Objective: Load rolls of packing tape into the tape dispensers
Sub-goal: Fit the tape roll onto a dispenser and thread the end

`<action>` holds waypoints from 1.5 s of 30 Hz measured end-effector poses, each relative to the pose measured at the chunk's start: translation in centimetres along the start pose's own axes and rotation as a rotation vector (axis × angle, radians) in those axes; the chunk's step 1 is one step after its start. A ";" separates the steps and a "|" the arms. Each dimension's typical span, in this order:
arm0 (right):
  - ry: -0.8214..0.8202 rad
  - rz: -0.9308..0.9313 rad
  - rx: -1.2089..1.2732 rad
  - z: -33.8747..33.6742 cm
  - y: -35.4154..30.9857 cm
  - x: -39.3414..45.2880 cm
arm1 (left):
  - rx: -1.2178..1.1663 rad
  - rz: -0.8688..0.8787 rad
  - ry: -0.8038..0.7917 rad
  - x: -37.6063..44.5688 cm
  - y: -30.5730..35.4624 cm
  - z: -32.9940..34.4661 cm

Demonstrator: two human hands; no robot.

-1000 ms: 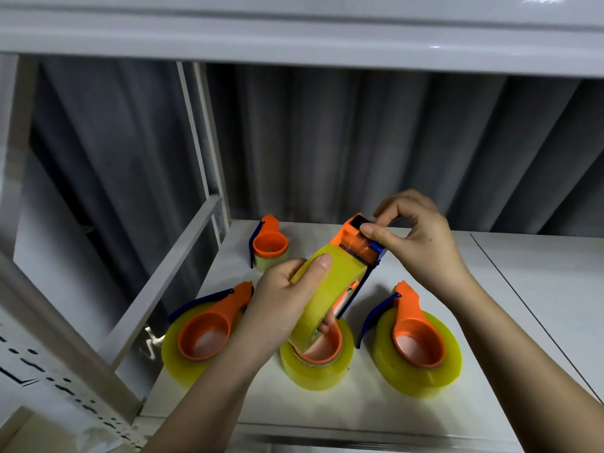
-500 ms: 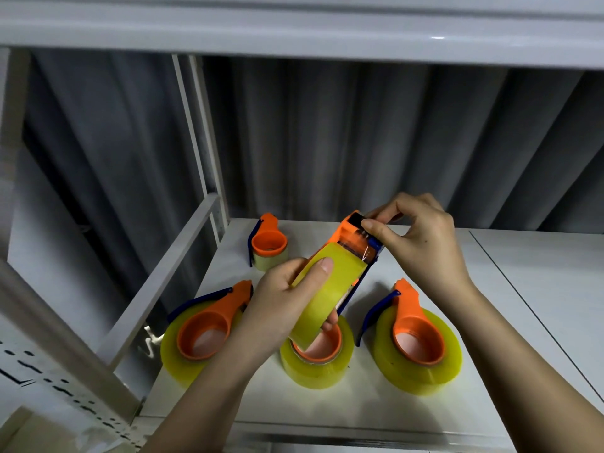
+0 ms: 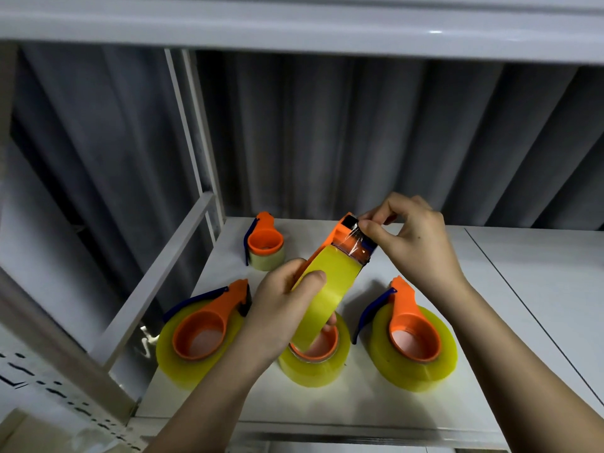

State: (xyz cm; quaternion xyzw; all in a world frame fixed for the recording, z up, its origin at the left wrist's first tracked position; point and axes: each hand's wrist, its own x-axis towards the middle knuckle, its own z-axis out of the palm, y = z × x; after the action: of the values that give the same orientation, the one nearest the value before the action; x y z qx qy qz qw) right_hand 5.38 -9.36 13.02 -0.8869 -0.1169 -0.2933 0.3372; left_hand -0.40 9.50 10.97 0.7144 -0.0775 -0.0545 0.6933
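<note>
My left hand (image 3: 281, 318) grips a yellow tape roll (image 3: 327, 289) seated in an orange and blue dispenser (image 3: 351, 235), held tilted above the shelf. At the dispenser's head, my right hand (image 3: 411, 237) pinches the clear tape end (image 3: 351, 241) stretched over the cutter. Three loaded dispensers lie on the white shelf (image 3: 376, 403): one at the left (image 3: 199, 338), one in the middle (image 3: 313, 358) partly behind the held roll, one at the right (image 3: 413, 344).
A small dispenser with a thin pale roll (image 3: 264, 245) stands at the back left of the shelf. White rack posts (image 3: 196, 132) and a slanted rail (image 3: 157, 279) border the left side. A grey curtain hangs behind, and an upper shelf edge (image 3: 294, 24) runs overhead.
My right fingers have shifted slightly along the dispenser's head, and the clear tape end now lies stretched over it. My left hand keeps its hold on the roll.
</note>
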 end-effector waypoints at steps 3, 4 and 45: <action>0.019 0.012 0.016 0.3 -0.1 -0.1 | 0.109 0.086 0.093 0.0 -0.6 0.6; 0.018 -0.001 0.031 0.2 -0.1 -0.2 | 0.131 0.097 0.114 -0.1 -0.7 0.7; 0.154 0.018 0.020 1.6 -1.0 -0.4 | 0.224 0.167 0.084 -0.1 -1.5 -0.1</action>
State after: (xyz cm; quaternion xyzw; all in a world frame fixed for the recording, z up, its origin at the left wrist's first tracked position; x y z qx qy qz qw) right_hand 5.34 -7.49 12.32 -0.8593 -0.0857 -0.3566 0.3566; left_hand -0.46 9.69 9.50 0.7799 -0.1131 0.0421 0.6141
